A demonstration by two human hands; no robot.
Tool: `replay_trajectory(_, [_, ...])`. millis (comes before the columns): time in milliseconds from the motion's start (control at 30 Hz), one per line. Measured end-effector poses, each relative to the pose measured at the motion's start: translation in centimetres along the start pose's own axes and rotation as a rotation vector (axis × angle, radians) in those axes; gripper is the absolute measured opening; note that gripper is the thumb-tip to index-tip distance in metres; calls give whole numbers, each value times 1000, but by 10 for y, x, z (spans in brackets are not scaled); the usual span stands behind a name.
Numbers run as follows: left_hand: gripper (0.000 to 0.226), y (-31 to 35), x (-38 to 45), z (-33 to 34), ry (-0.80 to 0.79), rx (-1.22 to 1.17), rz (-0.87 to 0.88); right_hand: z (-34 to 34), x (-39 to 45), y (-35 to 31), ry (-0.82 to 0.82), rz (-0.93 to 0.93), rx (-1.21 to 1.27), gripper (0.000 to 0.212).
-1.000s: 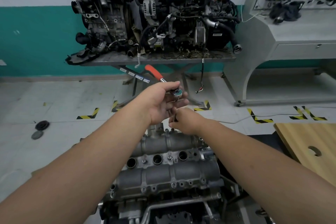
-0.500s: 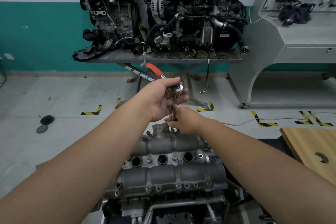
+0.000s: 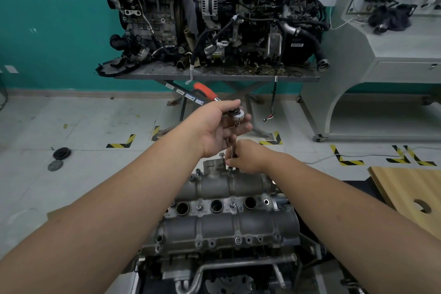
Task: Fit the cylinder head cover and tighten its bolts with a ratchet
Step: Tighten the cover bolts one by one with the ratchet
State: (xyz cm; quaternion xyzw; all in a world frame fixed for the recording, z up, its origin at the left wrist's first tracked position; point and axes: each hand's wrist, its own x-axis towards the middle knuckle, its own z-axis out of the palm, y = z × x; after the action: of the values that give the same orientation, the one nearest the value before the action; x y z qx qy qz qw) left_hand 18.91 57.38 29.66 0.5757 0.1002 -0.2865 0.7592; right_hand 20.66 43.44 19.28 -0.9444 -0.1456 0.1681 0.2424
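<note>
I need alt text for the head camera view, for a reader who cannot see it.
Left hand holds a ratchet head above the cylinder head cover, while the right hand steadies its extension bar on a far-edge bolt. Another engine stands behind.

Even, soft indoor light, faint shadows, sharp centre, with wide-angle bending and slight blur toward the edges.

Cylinder head cover on engine in front — ratchet above far edge; wooden board right.

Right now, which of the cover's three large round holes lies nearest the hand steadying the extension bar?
The rightmost hole: it sits closest below the right hand, unlike the middle hole and leftmost hole.
</note>
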Motion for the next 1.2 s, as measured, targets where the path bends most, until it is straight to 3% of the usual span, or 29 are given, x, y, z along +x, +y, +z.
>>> replay_trajectory(133, [21, -1, 0, -1, -15, 62, 6, 5, 0, 2, 13, 0, 34, 17])
replay_trajectory(233, [21, 2, 2, 2, -3, 245, 50, -1, -3, 2, -51, 19, 43, 5])
replay_trajectory(300, [20, 6, 4, 4, 22, 334, 75, -17, -5, 4, -96, 57, 65, 14])
replay_trajectory(467, [22, 11, 9, 2, 45, 360, 81, -67, -21, 2, 188, 158, 748, 10])
replay_trajectory(533, [26, 10, 9, 2, 24, 376, 76, -70, -22, -1, 189, 163, 944, 27])
replay_trajectory(733, [22, 6, 8, 7, -22, 429, 87, -62, -27, -23, 199, 210, 1071, 42])
replay_trajectory(833, [24, 4, 8, 5, -60, 464, 94, -68, -30, -31, 120, 197, 1323, 55])
replay_trajectory(1000, [11, -11, 11, 1, -127, 461, 214, -67, -30, -50, 35, 145, 1338, 27])
replay_trajectory(1133, [10, -34, 12, -29, -187, 279, 352, -56, -24, -57, 71, 139, 1512, 38])
replay_trajectory(1200, [19, -50, 15, -49, -88, 435, 414, -49, -22, -56, 115, 121, 1650, 39])
